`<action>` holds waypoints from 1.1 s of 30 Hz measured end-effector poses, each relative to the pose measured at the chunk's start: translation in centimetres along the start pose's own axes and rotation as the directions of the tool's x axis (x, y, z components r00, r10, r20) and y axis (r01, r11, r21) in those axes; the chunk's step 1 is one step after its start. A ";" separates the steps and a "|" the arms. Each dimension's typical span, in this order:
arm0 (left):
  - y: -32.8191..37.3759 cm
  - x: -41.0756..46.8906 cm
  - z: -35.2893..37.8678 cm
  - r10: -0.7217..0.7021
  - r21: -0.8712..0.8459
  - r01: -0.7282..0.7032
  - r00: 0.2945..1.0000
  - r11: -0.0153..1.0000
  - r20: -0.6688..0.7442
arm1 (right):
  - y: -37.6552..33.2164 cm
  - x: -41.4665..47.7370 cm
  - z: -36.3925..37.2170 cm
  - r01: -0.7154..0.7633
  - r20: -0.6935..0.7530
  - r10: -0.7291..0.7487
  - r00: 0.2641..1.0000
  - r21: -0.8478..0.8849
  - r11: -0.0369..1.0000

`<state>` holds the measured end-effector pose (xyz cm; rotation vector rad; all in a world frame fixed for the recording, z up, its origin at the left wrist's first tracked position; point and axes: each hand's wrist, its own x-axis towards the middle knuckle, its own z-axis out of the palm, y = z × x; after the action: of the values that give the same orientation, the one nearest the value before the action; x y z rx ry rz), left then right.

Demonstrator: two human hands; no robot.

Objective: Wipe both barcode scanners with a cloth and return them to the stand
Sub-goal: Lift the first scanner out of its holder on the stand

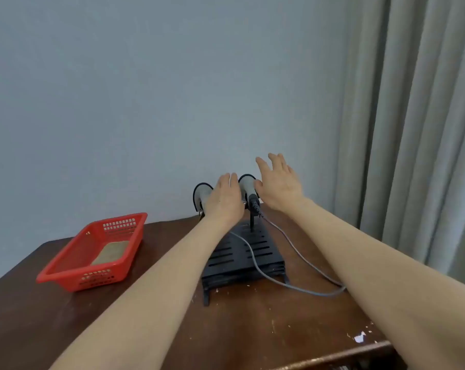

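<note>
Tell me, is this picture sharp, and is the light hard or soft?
Head view: soft, even light, no glare; the left hand, the right hand and both barcode scanners look slightly blurred; the curtain folds lean and the forearms stretch, a wide-angle effect.

Soft, even light, mildly blurred frame
You get flat, moderate light; the wall (146, 89) reads dull blue-grey, shadows on the dark bench (252, 329) are faint, your right hand (279, 188) smears at the fingertips, and the curtain (413, 129) leans with the wide lens at the edge
</note>
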<state>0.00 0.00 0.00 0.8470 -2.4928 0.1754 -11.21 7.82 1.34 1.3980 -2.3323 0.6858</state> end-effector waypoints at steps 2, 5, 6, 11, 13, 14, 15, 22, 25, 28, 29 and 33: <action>0.6 -0.7 0.4 -0.031 -0.067 0.032 0.999 0.997 0.018 | 0.1 -0.5 0.0 -0.014 0.010 0.015 1.000 -0.008 1.000; 1.3 -1.6 1.6 -0.074 -0.152 0.084 0.995 0.985 0.070 | 0.5 -1.0 0.4 -0.026 0.039 0.026 0.999 0.005 1.000; 1.3 -1.8 2.0 -0.093 -0.174 0.109 0.991 0.979 0.096 | 0.5 -1.1 0.5 -0.029 0.044 0.029 0.999 0.007 1.000; 1.7 -2.2 3.6 -0.141 -0.242 0.191 0.968 0.951 0.207 | 0.7 -1.1 1.2 -0.045 0.074 0.045 0.996 0.002 0.999; 2.0 -2.2 4.0 -0.151 -0.254 0.211 0.960 0.944 0.237 | 0.7 -0.9 1.6 -0.050 0.081 0.049 0.995 0.008 0.999; 2.0 -2.1 4.2 -0.158 -0.249 0.221 0.955 0.943 0.250 | 0.7 -0.8 1.8 -0.050 0.087 0.049 0.995 0.014 0.999; 2.0 -2.1 4.5 -0.164 -0.245 0.229 0.952 0.942 0.260 | 0.7 -0.6 2.1 -0.049 0.094 0.047 0.994 0.023 0.999; 1.8 -1.6 5.6 -0.154 -0.202 0.212 0.951 0.956 0.269 | -0.1 0.6 3.9 -0.084 0.178 0.068 0.982 0.087 0.993; 1.5 -0.9 5.6 -0.151 -0.178 0.201 0.954 0.963 0.259 | -0.3 1.4 4.4 -0.111 0.220 0.083 0.972 0.117 0.987; 1.5 -0.8 5.8 -0.150 -0.158 0.193 0.956 0.968 0.252 | -0.1 1.9 4.6 -0.147 0.282 0.109 0.953 0.117 0.982; 1.5 -0.7 5.9 -0.151 -0.146 0.193 0.954 0.970 0.260 | 0.1 2.0 4.7 -0.153 0.301 0.112 0.947 0.114 0.982; 1.5 0.5 5.9 -0.197 -0.123 0.248 0.925 0.961 0.324 | 0.5 2.2 4.9 -0.144 0.301 0.095 0.949 0.146 0.979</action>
<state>-3.72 -0.64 -4.81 1.1545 -2.6205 -0.2561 -12.84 3.70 -1.68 1.5292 -2.6616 0.7688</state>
